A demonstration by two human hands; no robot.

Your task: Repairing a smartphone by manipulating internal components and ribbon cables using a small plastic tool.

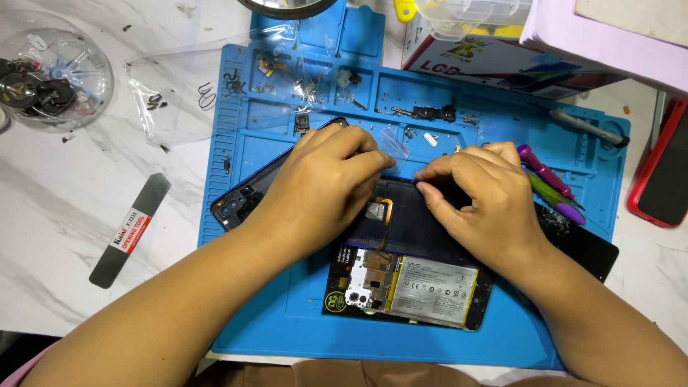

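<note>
Pinching along the upper edge of a dark phone back cover [401,222], both hands work close together over a blue repair mat [287,315] on the marble tabletop [64,208]. The left hand [326,175] curls its fingertips over the cover's edge, thumb tucked beneath; the right hand [480,201] presses a fingertip and thumb onto the same edge just beside it. Both grips are closed on the cover, though how tightly cannot be told.

The cover looks thin, light and somewhat flexible, so it would likely bow or crack if bent hard; its glossy face is probably slippery. The rim is the sensible place to hold, away from the centre where an orange flex part [383,209] shows between the two grips.

Below the grips lies an opened phone [408,287], its battery and circuit board exposed: fragile, best touched only by its frame. Left of the left grip, well apart on the tabletop, rests a flat grey opening tool [130,231]. Right of the right grip sit purple-handled tools [548,175]. Small screws and parts lie in the mat's trays above.
</note>
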